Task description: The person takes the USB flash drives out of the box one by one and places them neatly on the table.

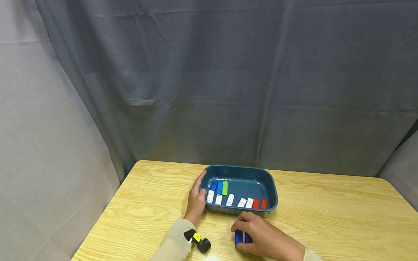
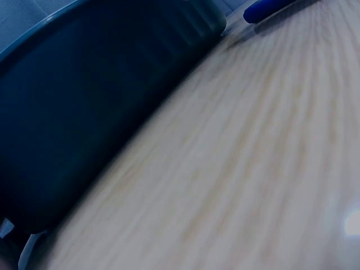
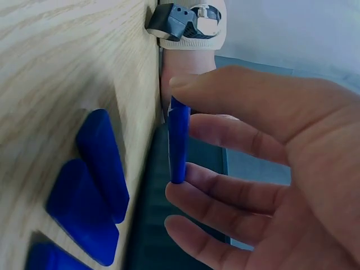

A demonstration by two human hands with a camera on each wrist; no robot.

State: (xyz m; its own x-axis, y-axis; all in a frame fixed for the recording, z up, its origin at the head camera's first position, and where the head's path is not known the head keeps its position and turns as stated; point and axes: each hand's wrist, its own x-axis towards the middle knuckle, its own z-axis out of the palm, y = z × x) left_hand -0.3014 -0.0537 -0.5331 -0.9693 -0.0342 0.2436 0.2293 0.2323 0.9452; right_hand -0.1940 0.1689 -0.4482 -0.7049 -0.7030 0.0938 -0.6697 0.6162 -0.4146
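- The left hand point(image 1: 196, 199) is gripping the left end of the dark teal tray point(image 1: 245, 186), its thumb lying over the rim.
- The right hand point(image 1: 253, 232) is pinching a blue stick point(image 3: 179, 143) between thumb and fingers, just in front of the tray, near the desk point(image 1: 326, 206).
- More blue sticks point(image 3: 84, 211) are lying on the desk beside that hand, two of them touching.
- Inside the tray, white sticks point(image 1: 230, 200), red sticks point(image 1: 255, 203), two blue ones and a green stick point(image 1: 225, 188) are resting.
- Grey curtains point(image 1: 209, 90) are hanging behind the desk.
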